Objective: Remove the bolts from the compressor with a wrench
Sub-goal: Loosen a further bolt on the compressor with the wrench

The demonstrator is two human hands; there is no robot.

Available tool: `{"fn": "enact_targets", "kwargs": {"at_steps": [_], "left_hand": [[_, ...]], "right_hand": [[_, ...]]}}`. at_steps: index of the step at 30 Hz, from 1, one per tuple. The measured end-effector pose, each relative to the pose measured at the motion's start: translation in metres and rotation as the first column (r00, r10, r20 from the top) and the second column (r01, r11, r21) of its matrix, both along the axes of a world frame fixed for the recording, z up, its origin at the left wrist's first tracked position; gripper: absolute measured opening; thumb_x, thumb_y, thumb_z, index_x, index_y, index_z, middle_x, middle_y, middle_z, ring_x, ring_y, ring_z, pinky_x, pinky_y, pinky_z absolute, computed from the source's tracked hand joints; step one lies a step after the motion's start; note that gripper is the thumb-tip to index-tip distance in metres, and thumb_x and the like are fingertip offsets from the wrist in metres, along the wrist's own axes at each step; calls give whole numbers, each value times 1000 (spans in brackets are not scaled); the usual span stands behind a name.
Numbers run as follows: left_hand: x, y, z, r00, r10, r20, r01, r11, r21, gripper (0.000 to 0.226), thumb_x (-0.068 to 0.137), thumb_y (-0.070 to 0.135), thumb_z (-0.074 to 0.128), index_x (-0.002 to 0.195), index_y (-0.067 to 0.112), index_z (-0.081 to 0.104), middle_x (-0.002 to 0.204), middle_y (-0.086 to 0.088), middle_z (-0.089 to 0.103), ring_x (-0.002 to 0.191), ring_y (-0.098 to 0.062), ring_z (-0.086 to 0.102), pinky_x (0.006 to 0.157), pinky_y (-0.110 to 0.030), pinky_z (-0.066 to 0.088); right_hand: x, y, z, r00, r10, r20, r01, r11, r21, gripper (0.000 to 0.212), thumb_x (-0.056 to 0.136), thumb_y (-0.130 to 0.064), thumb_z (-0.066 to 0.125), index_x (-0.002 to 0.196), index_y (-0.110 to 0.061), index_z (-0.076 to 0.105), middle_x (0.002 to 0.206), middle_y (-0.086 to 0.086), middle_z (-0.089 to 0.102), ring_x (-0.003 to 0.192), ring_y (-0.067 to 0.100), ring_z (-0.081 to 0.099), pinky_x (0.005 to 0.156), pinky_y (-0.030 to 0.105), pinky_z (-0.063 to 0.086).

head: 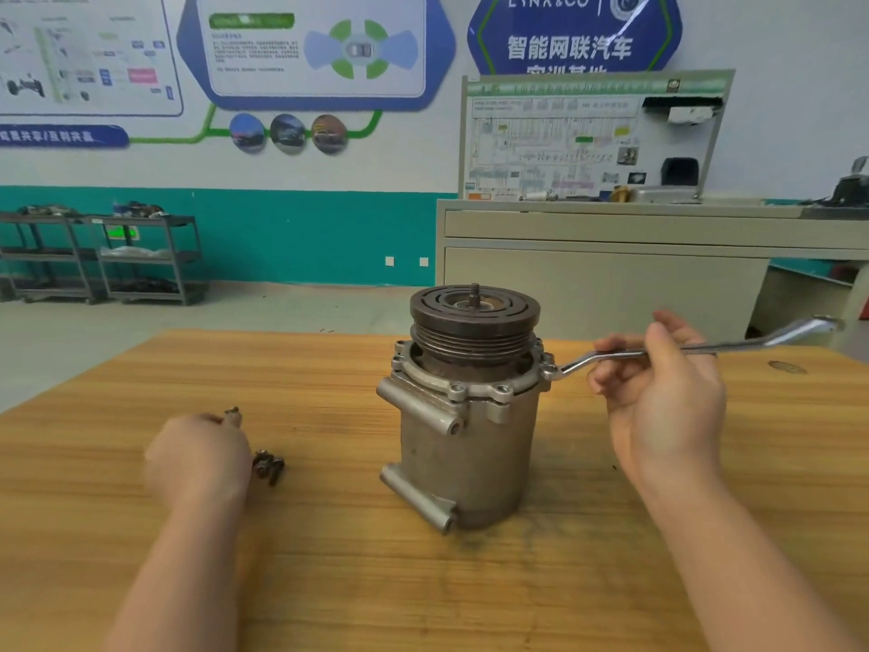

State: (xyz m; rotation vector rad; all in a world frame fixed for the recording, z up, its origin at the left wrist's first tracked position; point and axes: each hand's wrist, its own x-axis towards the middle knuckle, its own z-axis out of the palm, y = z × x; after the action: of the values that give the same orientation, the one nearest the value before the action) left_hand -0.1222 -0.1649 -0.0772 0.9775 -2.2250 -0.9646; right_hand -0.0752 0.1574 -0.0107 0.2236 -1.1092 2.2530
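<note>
On the wooden worktop (329,534), frame centre, the heavy, rigid compressor (463,416) stands upright; the right hand (658,392) grips the slim wrench (696,348) mid-shaft, the left hand (197,456) pinches a removed bolt (233,413).

Surface: wooden table (329,557), light grain, a dark mark near its far right edge.
Standing on it: compressor (463,444), upright, pulley end up, near centre.
Lying on it: loose bolts (269,465), clustered left of the compressor, well apart from it.

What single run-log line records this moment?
right hand: holds wrench on compressor flange | left hand: pinches bolt | removed bolts: table
</note>
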Motion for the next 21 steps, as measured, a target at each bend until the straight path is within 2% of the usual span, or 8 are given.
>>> {"fn": "enact_targets", "kwargs": {"at_steps": [2,6,9,12,15,17,19,21], "left_hand": [[-2,1,-7,995,16,95,-17,1000,11,29,98,27,61,110,3,73,106,-28,67,103,-45,61,86,-45,51],[-3,5,-10,970,15,244,-16,1000,4,37,97,28,59,114,-4,67,118,-29,62,116,-45,52,93,-43,43],[-3,7,-10,967,27,252,-34,999,26,34,95,21,58,114,-6,64,121,-30,60,117,-45,51,95,-44,44],[-2,6,-11,967,14,254,-23,999,31,37,93,24,60,114,-6,65,120,-31,59,115,-46,51,97,-46,45],[1,11,-8,970,56,239,-59,998,5,46,95,31,57,122,-5,62,128,-33,50,122,-46,43,102,-48,38],[5,23,2,992,64,106,-61,998,-33,48,99,36,50,131,2,58,134,-33,44,126,-46,36,106,-50,30],[14,46,16,982,-56,-179,47,998,-52,48,102,40,44,136,8,55,134,-29,44,126,-43,37,107,-53,31],[31,80,29,849,-301,-433,291,952,-92,57,100,51,39,140,12,48,137,-17,46,127,-31,41,108,-50,36]], "right_hand": [[-2,1,-2,999,-51,-1,51,999,3,19,105,-6,34,110,-22,42,56,3,65,41,13,52,44,21,44],[-3,4,-4,988,-138,-63,139,990,10,20,104,-5,37,114,-21,39,62,2,68,46,14,57,49,24,49],[-2,4,-3,978,-178,-109,185,981,57,15,105,-10,36,109,-24,39,68,1,71,51,15,62,55,25,53],[-3,1,-6,973,-182,-145,198,975,104,13,107,-14,31,104,-24,39,69,3,70,51,16,63,54,26,53],[-4,-3,-9,957,-212,-199,247,954,172,12,106,-19,29,103,-27,38,72,2,70,54,18,65,56,26,54],[-4,-5,-10,942,-243,-232,295,929,223,8,102,-25,32,103,-30,38,76,1,71,57,17,67,58,26,55],[-3,-6,-11,921,-287,-265,358,892,277,6,100,-32,36,103,-34,41,80,1,71,59,18,69,60,28,57],[-1,-8,-11,892,-327,-312,426,839,338,7,98,-40,40,101,-44,46,84,-2,71,62,18,70,62,30,58]]}}
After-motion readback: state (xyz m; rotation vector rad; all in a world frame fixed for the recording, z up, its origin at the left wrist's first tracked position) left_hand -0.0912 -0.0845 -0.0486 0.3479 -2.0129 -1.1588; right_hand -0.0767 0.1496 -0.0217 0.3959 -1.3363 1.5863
